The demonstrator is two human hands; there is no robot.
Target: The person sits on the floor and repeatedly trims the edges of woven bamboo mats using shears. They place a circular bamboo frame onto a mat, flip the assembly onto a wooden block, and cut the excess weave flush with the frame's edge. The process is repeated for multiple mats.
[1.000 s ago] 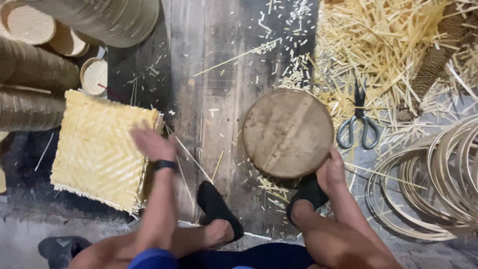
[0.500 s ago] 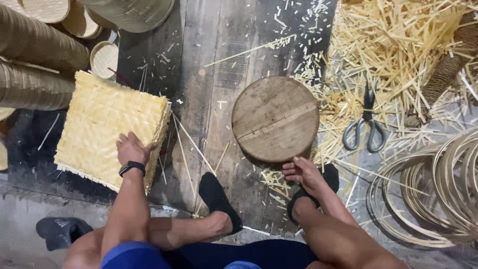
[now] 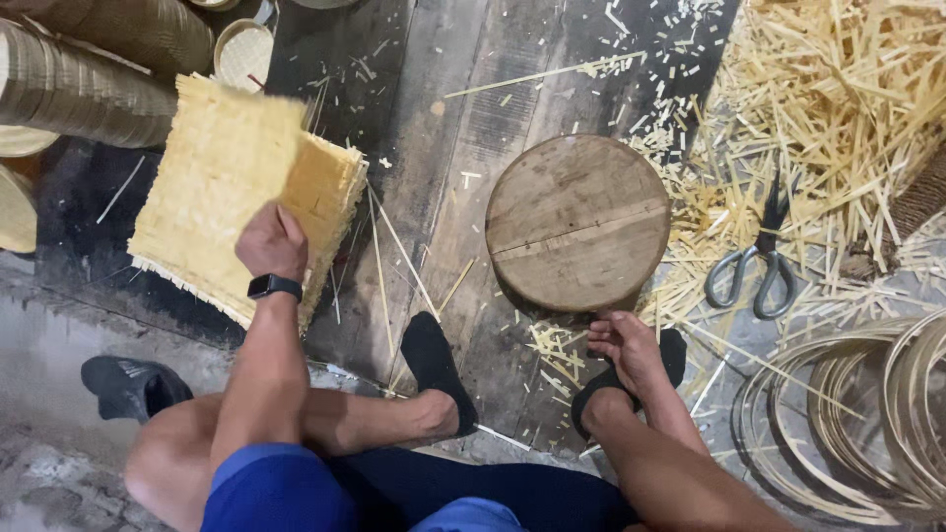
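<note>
My left hand [image 3: 270,241], with a black watch on the wrist, grips the top sheet of a stack of yellow woven bamboo mats [image 3: 222,187] and lifts it off the pile; the sheet is blurred. My right hand [image 3: 629,347] rests low near my right foot, fingers loosely curled, just below a round wooden block [image 3: 576,221] that stands on the plank floor. It holds nothing that I can see.
Scissors [image 3: 754,268] lie right of the block among a heap of cut bamboo strips [image 3: 838,108]. Coiled bamboo hoops [image 3: 857,424] lie at the lower right. Stacked round woven trays [image 3: 89,79] fill the upper left. A black shoe [image 3: 128,386] sits at the lower left.
My left hand has taken hold of the top mat and raised it from the stack. My right hand has come off the wooden block and dropped down beside my foot.
</note>
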